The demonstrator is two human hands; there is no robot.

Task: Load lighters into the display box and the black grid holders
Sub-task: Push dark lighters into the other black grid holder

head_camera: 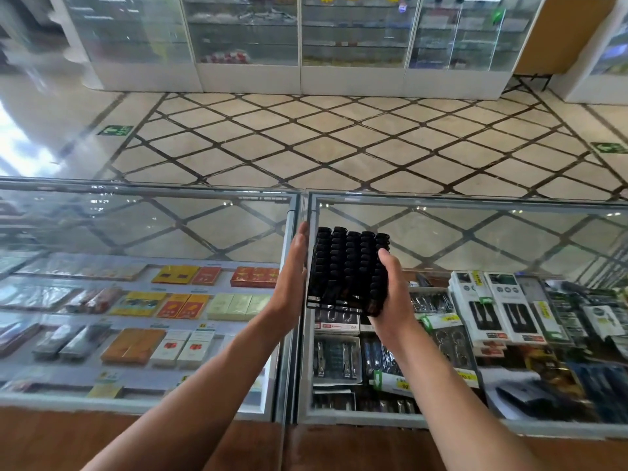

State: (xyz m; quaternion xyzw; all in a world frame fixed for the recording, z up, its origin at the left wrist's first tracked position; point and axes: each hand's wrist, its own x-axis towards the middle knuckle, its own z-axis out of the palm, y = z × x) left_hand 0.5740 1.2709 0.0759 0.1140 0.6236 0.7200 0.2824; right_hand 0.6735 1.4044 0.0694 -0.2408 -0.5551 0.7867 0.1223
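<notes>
Right now one person is standing behind a glass tabletop (136, 226), holding a single black grid holder (343, 266) up in the air above it, between the two hands. The right hand (390, 294) is gripping the holder's right edge, its thumb lying across the top face and its fingers curling underneath. The left hand (292, 273) is standing open, fingers straight and together, palm facing the holder's left side. It is sitting just beside that side, though whether it is actually touching is not something I can tell.

The holder is tilting, its far end raised. Five columns of dark cells are showing across its top. Whether lighters are sitting in them I cannot tell, as everything there is reading as black.

Below the hands, the tabletop is showing as two glass cases meeting at a metal seam directly under the left wrist. Under the glass to the left of the left hand, orange, yellow and white flat packets (183, 305) are lying in rows. Under the glass to the right of the right hand, white retail boxes (509, 307) are standing. Beyond the hands, a diamond-patterned floor (339, 141) is stretching away to glass cabinets (353, 39).
</notes>
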